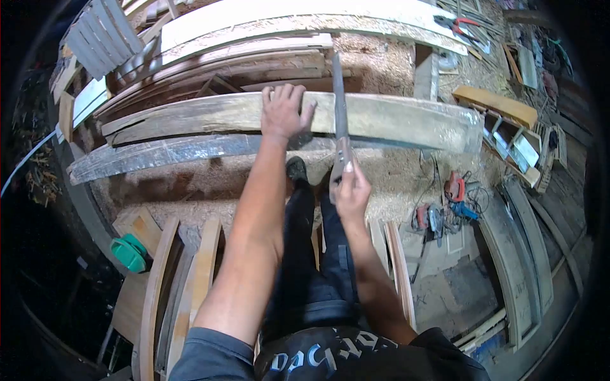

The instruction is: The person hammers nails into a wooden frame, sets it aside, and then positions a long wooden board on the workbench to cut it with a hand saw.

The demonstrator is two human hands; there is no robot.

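A long wooden plank [203,117] lies crosswise in front of me. My left hand [284,111] presses on its upper part with the fingers spread over the far edge. In my right hand [351,190] is the handle of a hand saw [340,105], its fingers wrapped around the grip. The saw's blade points away from me and crosses the plank to the right of my left hand. Whether the teeth have entered the wood cannot be made out. A dark-faced beam [184,151] runs along the plank's near side.
Beyond the plank lie stacked boards [267,66] and a white-topped board [292,19] with red-handled pliers [454,24]. Power tools with cords, including a red one [455,187], rest at right. A green container [128,254] stands at left. Wood shavings [375,70] cover the ground.
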